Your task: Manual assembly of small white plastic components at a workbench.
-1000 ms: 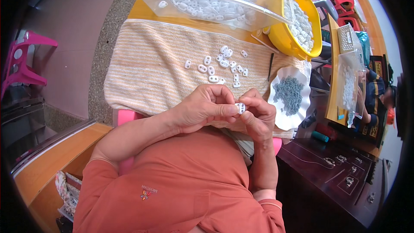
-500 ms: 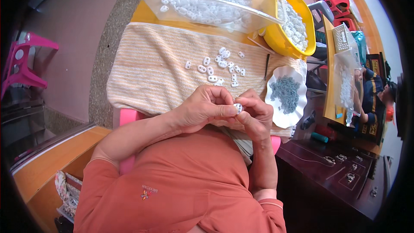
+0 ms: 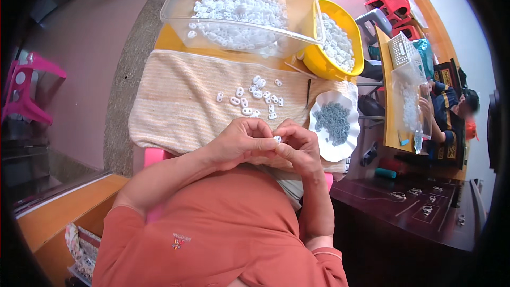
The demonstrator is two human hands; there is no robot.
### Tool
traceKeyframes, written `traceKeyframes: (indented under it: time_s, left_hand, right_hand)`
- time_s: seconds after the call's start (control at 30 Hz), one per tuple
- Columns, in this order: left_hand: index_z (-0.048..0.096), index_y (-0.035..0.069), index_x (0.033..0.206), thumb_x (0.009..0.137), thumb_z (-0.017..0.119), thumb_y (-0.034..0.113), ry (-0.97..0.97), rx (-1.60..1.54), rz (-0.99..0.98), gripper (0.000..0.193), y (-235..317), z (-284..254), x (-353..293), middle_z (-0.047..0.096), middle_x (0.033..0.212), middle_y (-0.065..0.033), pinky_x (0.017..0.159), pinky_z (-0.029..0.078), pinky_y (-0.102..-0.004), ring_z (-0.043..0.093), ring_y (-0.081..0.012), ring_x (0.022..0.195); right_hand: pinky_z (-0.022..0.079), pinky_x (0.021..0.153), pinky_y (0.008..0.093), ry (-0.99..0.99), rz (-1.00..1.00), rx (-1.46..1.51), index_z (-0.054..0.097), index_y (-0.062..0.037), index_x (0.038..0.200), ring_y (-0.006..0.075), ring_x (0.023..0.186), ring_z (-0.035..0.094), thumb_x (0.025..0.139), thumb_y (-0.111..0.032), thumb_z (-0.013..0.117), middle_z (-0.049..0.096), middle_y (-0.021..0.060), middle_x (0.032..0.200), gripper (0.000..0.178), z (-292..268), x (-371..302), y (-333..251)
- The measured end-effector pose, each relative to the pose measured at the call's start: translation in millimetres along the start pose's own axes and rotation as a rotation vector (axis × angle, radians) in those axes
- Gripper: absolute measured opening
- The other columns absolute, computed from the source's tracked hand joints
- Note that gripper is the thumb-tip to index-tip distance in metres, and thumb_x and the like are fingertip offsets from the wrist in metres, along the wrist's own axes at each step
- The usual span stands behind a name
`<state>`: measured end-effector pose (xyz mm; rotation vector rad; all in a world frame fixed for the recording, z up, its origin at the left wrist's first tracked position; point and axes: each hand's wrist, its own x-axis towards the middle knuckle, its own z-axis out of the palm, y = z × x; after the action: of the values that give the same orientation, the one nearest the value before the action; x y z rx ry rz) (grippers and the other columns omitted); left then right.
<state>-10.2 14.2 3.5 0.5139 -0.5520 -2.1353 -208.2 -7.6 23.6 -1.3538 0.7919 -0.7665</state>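
Observation:
A small white plastic piece [image 3: 277, 139] is pinched between the fingertips of both hands, just in front of my body. My left hand [image 3: 241, 141] grips it with thumb and forefinger from the left. From the right, the thumb and fingers of my right hand [image 3: 300, 146] close on it too; most of the piece is covered. Beyond my hands, several loose white two-holed pieces [image 3: 247, 111] lie scattered on a striped towel [image 3: 180, 95]. Right of them, a white wavy-rimmed dish [image 3: 334, 152] holds a heap of small grey-blue parts [image 3: 333, 122].
A clear plastic bin [image 3: 239, 27] of white pieces stands at the back, beside a yellow basin [image 3: 355, 45] holding more. A black thin tool [image 3: 308, 94] and a pale stick [image 3: 300, 70] lie near the dish. At a further table on the right sits another person [image 3: 446, 106].
My hands stay together on the white piece, which now shows less between the fingertips. The whole view has shifted slightly, so the table things appear further left and mostly lower.

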Motion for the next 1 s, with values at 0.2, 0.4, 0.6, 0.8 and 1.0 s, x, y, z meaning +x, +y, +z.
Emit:
traceKeyframes:
  time_s: [0.2,0.4,0.6,0.8,1.0]
  left_hand:
    - [0.058,0.003,0.087,0.087,0.066,0.009,0.054,-0.044,-0.07,0.01,3,6,-2,0.066,0.082,-0.0089,0.064,0.053,-0.028,0.066,-0.0172,0.074]
    - [0.059,0.003,0.087,0.087,0.066,0.008,0.072,-0.044,-0.094,0.009,3,5,-3,0.067,0.084,-0.0078,0.069,0.056,-0.0285,0.067,-0.0174,0.076]
    - [0.062,0.004,0.088,0.085,0.069,0.011,-0.005,-0.039,-0.089,0.011,-3,6,-6,0.067,0.086,-0.0063,0.072,0.056,-0.0278,0.066,-0.0154,0.078]
    - [0.06,0.002,0.085,0.086,0.067,0.006,-0.013,-0.05,-0.063,0.008,-5,9,-6,0.066,0.083,-0.0075,0.072,0.057,-0.0285,0.067,-0.0182,0.075]
    - [0.061,0.004,0.087,0.087,0.066,0.009,0.019,-0.056,-0.098,0.008,-3,10,-5,0.066,0.086,-0.0079,0.074,0.057,-0.0295,0.067,-0.0164,0.078]
  right_hand:
    - [0.046,0.075,0.0253,-0.078,-0.061,-0.298,0.062,0.0037,0.093,0.0129,0.084,0.055,0.083,0.001,0.067,0.056,0.0067,0.092,0.012,0,3,-22]
    - [0.045,0.074,0.025,-0.123,-0.122,-0.428,0.063,0.0039,0.094,0.0131,0.084,0.056,0.084,0.002,0.065,0.057,0.0075,0.092,0.011,-2,2,-27]
    - [0.044,0.071,0.024,-0.185,-0.144,-0.398,0.067,0.0039,0.094,0.0138,0.08,0.056,0.081,0.002,0.069,0.059,0.008,0.088,0.014,-4,0,-29]
    - [0.044,0.069,0.0236,-0.183,-0.063,-0.319,0.068,0.0034,0.094,0.0132,0.08,0.055,0.08,0.003,0.07,0.06,0.0079,0.087,0.015,-6,-3,-28]
    - [0.045,0.07,0.0239,-0.129,-0.055,-0.284,0.065,0.0039,0.092,0.0127,0.08,0.056,0.082,0.003,0.067,0.058,0.0069,0.089,0.01,-5,-4,-28]
